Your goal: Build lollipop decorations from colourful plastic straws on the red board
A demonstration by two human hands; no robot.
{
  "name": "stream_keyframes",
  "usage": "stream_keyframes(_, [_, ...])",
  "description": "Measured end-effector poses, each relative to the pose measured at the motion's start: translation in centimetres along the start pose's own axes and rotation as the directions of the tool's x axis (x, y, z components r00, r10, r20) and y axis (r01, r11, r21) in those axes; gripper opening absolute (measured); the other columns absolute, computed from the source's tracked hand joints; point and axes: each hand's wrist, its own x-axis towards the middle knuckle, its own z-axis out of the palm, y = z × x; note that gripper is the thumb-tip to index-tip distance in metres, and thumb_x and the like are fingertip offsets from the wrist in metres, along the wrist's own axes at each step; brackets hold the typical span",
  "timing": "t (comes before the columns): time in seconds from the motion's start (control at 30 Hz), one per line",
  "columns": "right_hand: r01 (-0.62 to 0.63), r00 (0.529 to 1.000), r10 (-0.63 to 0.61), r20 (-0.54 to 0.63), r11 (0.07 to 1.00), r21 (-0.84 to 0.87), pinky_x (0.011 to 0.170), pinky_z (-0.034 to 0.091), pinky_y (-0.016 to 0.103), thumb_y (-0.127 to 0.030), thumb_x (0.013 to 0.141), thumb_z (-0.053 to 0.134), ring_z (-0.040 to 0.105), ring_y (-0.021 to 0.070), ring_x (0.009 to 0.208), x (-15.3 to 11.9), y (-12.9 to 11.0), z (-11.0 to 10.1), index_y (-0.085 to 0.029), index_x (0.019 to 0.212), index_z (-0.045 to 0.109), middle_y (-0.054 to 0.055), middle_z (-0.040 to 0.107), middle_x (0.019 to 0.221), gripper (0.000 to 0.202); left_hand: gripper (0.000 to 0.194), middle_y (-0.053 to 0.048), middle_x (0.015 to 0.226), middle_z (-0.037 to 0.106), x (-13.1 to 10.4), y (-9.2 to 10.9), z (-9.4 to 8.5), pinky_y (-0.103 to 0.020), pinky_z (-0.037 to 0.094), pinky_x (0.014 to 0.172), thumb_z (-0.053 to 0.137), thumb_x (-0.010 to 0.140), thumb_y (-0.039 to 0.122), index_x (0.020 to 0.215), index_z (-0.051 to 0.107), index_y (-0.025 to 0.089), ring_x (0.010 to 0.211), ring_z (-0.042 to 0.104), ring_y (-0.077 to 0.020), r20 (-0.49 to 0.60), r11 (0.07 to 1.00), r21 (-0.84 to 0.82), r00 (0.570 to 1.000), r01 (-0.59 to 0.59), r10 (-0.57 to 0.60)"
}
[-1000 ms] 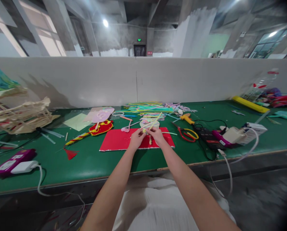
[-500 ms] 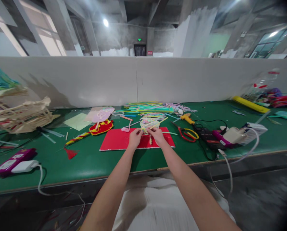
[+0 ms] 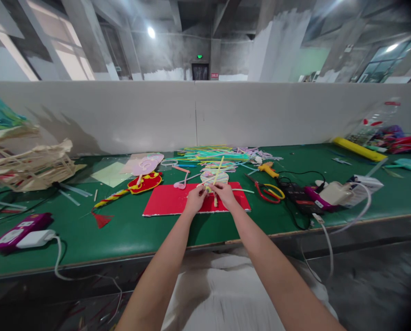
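Observation:
My left hand [image 3: 196,198] and my right hand [image 3: 225,194] are close together over a red board [image 3: 167,198], fingertips pinched. Between them they hold a pale yellow pipe cleaner [image 3: 220,168], its free end pointing up and away from me. The part between my fingertips looks curled, though the fingers partly cover it. Just beyond them lies a round fan-shaped piece [image 3: 210,176] covered in pastel strips, with a short handle [image 3: 215,201] toward me. A pink curled pipe cleaner [image 3: 180,185] rests at the board's far left edge.
Behind the board is a pile of pastel pipe cleaners [image 3: 222,155]. Red-and-yellow scissors [image 3: 270,192] and an orange glue gun [image 3: 268,170] lie to the right, beside a black power strip [image 3: 300,198]. Leftward are a red-and-yellow fan [image 3: 145,183] and a purple box [image 3: 22,232].
The yellow pipe cleaner has swung from slanting right to pointing nearly straight away from me. My left fingers have shifted slightly; the board and the round piece stay in place.

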Motion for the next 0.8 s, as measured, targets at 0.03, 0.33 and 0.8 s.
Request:
stream_keyframes(0.03, [-0.003,1.0,0.003,0.006,1.0,-0.004,0.044,0.034,0.023,-0.048,0.058,0.06,0.043,0.011,0.048,0.0,0.0,0.0,-0.017,0.054,0.055,-0.002,0.048,0.05,0.031,0.01,-0.001,0.063,0.059,0.0,0.0,0.0,-0.024,0.042,0.061,0.045,0.072,0.024,0.07,0.053,0.017,0.061,0.056,-0.0126,0.004,1.0,-0.003,1.0,0.002,-0.002])
stream_keyframes(0.33, [-0.023,0.999,0.024,0.043,0.999,-0.04,0.04,0.031,0.022,-0.046,0.058,0.061,0.039,0.0084,0.041,0.0,0.1,-0.2,-0.015,0.069,0.062,-0.002,0.051,0.049,0.033,0.011,-0.002,0.065,0.059,0.0,-0.1,0.0,-0.025,0.042,0.063,0.045,0.072,0.023,0.067,0.053,0.017,0.064,0.055,-0.0136,-0.003,0.998,0.057,1.0,-0.013,0.014])
stream_keyframes(0.8, [-0.042,0.999,0.042,-0.004,0.995,0.092,0.047,0.039,0.024,-0.041,0.055,0.064,0.051,0.0123,0.051,0.4,0.6,-0.2,-0.016,0.067,0.063,0.001,0.06,0.06,0.027,0.016,0.001,0.068,0.056,-0.2,1.2,0.0,-0.021,0.039,0.063,0.049,0.071,0.03,0.07,0.054,0.015,0.065,0.05,-0.0103,-0.008,0.999,0.021,1.0,-0.024,0.024])
